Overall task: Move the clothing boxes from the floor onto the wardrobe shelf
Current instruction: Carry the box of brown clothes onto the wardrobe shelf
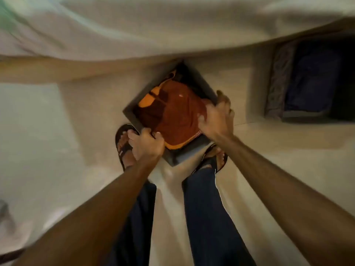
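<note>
A dark grey open box point(132, 114) sits turned like a diamond in front of my feet, filled with folded red and orange clothing point(172, 116). My left hand point(147, 145) grips the box's near-left edge, fingers curled over the rim. On the right edge, my right hand point(217, 118) closes around the rim with the thumb on the clothing. Whether the box rests on the floor or is lifted off it, I cannot tell. A second grey box point(276, 85) holding dark blue clothes point(311, 83) lies on the floor at the right.
A pale blurred panel point(153, 25) spans the top of the view, close behind the box. My feet in dark sandals point(123, 144) stand on the light floor point(38, 131) just behind the box. A dark strap-like thing point(9, 255) lies at the bottom left.
</note>
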The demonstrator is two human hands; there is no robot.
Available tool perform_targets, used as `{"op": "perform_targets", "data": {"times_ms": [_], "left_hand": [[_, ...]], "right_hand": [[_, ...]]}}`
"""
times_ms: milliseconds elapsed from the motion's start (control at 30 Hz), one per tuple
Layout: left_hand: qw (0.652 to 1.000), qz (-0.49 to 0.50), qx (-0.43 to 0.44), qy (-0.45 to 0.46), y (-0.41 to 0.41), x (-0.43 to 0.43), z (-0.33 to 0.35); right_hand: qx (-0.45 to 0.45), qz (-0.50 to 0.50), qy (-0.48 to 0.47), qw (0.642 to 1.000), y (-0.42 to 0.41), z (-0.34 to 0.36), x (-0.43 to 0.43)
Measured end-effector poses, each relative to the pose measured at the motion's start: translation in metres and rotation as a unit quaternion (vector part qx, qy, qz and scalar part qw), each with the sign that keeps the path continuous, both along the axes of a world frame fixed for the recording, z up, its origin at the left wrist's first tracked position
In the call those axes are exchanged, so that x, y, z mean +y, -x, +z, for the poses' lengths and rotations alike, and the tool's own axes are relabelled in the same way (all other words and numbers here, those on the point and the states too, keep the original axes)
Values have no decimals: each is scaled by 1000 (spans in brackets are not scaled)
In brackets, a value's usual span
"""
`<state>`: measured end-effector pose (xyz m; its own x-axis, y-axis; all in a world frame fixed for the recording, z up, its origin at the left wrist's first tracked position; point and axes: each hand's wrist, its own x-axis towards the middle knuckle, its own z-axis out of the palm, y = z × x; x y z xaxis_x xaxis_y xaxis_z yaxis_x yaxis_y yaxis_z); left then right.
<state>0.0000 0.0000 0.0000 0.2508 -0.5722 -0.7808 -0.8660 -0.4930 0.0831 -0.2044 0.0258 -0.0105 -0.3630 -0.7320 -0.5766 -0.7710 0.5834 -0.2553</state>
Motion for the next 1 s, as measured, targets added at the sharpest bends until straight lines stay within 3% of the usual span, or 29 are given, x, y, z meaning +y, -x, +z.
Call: {"op": "perform_targets", "data": {"times_ms": [133,233,400,633,867,1000], "left_hand": [[994,49,34,-88,-1,17,-78],[996,70,37,-51,-14,16,-104],[996,75,53,0,-36,10,-58],[993,-72,88,7,-69,0,72],[961,-237,143,22,-40,-30,340],[924,-341,164,65,-23,-38,457]], "right_hand": [[31,71,-11,997,20,-77,-8],[34,72,-18,997,25,-103,-16],[34,62,-13,997,21,-67,-13],[-15,-25,-18,999,1,101,48],[-37,-165,17,985,-2,358,102],[-53,-225,50,972,1,463,131]]}}
